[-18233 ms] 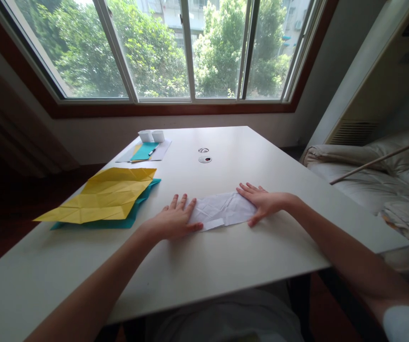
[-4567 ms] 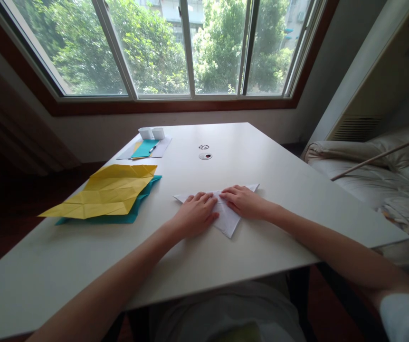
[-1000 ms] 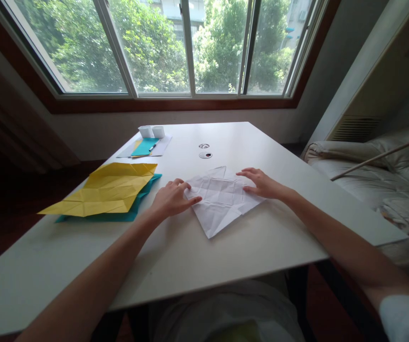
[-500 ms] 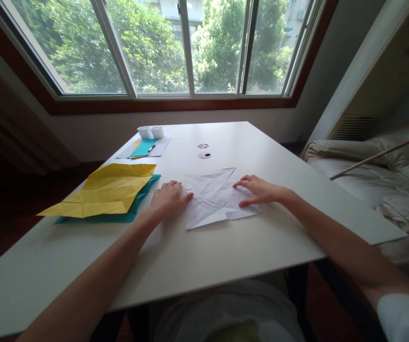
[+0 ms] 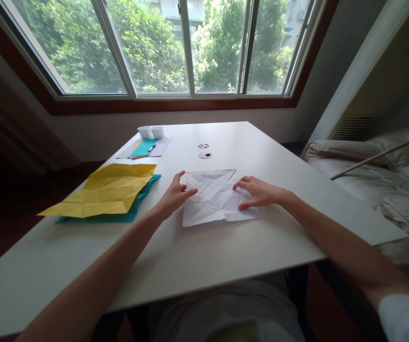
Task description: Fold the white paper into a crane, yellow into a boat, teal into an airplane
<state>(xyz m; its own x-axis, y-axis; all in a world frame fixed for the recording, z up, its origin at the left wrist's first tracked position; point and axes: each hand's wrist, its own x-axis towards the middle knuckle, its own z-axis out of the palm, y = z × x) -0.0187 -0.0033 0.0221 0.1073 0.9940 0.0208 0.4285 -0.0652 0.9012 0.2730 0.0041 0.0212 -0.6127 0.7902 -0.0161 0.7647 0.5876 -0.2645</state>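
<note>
A creased sheet of white paper (image 5: 211, 199) lies on the white table before me, its surface crossed by fold lines and a small flap at the near right edge. At its left edge is my left hand (image 5: 175, 194), thumb over the paper and index finger raised apart from it, holding nothing. My right hand (image 5: 256, 191) rests on the right part of the sheet with thumb and fingers spread. Left of my left hand, a creased yellow sheet (image 5: 115, 190) lies on top of a teal sheet (image 5: 133, 209).
At the table's (image 5: 175, 266) far left stand two small white boxes (image 5: 150, 132). Near them lie a teal paper (image 5: 143, 147), other sheets and a pen (image 5: 153, 145). Two round disc-like items (image 5: 204, 155) are set in the table's middle. A pale sofa (image 5: 361, 171) stands to the right.
My left hand has turned up onto its side, its index finger lifting and its thumb moving further over the sheet. The paper has shifted slightly left. My right hand stays in place.
</note>
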